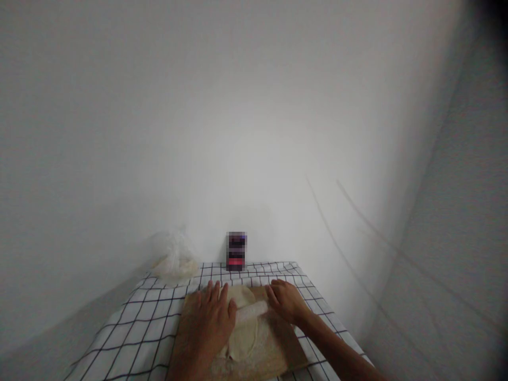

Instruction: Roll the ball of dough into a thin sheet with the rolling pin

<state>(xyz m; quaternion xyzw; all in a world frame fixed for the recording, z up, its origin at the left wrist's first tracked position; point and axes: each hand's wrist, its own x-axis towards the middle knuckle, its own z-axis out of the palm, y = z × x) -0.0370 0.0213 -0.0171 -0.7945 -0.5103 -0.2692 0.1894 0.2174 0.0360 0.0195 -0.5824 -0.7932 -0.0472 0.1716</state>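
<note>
A pale, flattened sheet of dough [243, 343] lies on a brown wooden board [278, 346]. Across its middle rests a light rolling pin [252, 312], floury and slightly tilted up to the right. My right hand [286, 301] has its fingers curled round the right end of the pin. On the left, my left hand [216, 315] lies flat with fingers stretched out, over the left side of the dough; its thumb is beside the pin's left end. What lies beneath that palm is hidden.
A black-and-white checked cloth [153, 323] covers the table under the board. At the back left sits a clear plastic bag [175, 262] with something pale in it. A small pixelated dark upright object [236, 251] leans near the white wall [254, 132].
</note>
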